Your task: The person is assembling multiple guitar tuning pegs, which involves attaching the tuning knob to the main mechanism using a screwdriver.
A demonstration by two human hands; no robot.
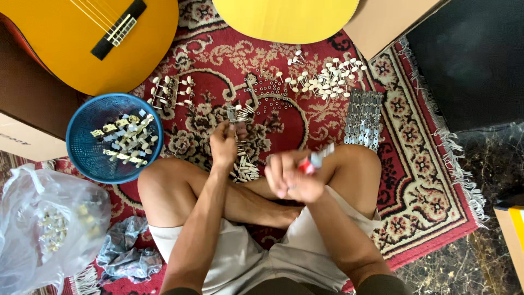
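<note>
My left hand [224, 146] pinches one tuning machine [233, 116] above the rug [436, 180]; my right hand [292, 177] fingers clamp one red-handled screwdriver [315, 159]. Two guitars [82, 38] lie at the rug's far edge, one blue basket [82, 147] at its left.

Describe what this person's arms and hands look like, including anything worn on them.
Both forearms are bare: no sleeves reach them, and no watch, bracelet or gloves show. The left hand and right hand are ungloved; rings cannot be made out. A dark edge near each upper arm at the frame bottom may be short sleeves. Pale shorts cover the lap.
</note>
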